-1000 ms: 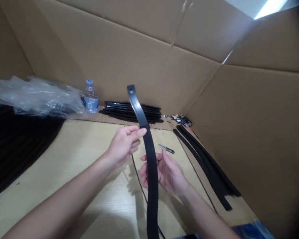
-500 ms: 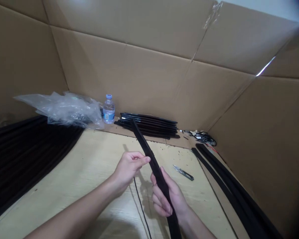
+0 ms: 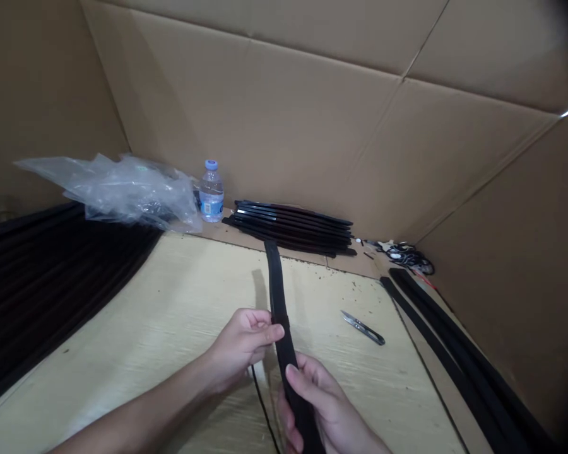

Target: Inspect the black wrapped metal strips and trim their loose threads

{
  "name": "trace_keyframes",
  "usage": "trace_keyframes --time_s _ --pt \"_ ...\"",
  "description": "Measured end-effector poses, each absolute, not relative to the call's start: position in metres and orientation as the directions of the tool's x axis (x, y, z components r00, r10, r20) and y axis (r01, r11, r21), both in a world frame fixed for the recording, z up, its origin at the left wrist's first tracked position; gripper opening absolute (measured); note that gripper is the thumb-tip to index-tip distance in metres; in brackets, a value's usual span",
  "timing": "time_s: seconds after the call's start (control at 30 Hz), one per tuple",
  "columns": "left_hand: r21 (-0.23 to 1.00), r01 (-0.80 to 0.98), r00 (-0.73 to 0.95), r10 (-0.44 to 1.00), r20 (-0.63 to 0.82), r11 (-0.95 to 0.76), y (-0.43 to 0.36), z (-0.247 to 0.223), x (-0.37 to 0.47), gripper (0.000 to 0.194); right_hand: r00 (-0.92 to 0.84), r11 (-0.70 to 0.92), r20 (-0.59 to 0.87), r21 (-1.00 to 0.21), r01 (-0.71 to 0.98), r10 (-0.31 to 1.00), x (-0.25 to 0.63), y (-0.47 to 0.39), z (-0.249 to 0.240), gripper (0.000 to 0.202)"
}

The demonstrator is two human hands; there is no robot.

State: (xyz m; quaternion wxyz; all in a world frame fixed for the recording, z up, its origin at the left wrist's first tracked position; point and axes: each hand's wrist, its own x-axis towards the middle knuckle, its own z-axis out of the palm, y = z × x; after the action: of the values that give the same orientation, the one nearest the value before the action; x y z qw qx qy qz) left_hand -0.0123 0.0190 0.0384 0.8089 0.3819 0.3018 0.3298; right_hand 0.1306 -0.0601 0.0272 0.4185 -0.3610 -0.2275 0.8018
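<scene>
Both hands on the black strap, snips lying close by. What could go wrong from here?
1. The strap is long; its far end lies near the stacked straps and might nudge them if swung.
2. The snips lie loose beside the right hand; a sweep might catch them.
3. The left hand only pinches the strap, so it may slip.

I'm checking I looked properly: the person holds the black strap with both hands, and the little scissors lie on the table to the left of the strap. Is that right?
Not quite. In the head view the left hand and right hand do both hold the black strap, but the little scissors lie on the table to its right, not its left.
</scene>
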Motion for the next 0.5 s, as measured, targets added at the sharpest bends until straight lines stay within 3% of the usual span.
trace_keyframes --time_s 0.23,0.5 --pt "0.799 -0.335 0.578 0.778 -0.244 0.500 0.020 0.023 -0.017 0.031 -0.426 -0.642 -0.493 -0.455 -0.616 0.758 0.129 -0.059 0.029 0.029" --pt "0.842 -0.320 0.438 0.856 -0.276 0.435 0.022 0.016 -0.015 0.034 -0.314 -0.577 -0.503 -0.541 -0.612 0.805 0.134 -0.059 0.031 0.030"
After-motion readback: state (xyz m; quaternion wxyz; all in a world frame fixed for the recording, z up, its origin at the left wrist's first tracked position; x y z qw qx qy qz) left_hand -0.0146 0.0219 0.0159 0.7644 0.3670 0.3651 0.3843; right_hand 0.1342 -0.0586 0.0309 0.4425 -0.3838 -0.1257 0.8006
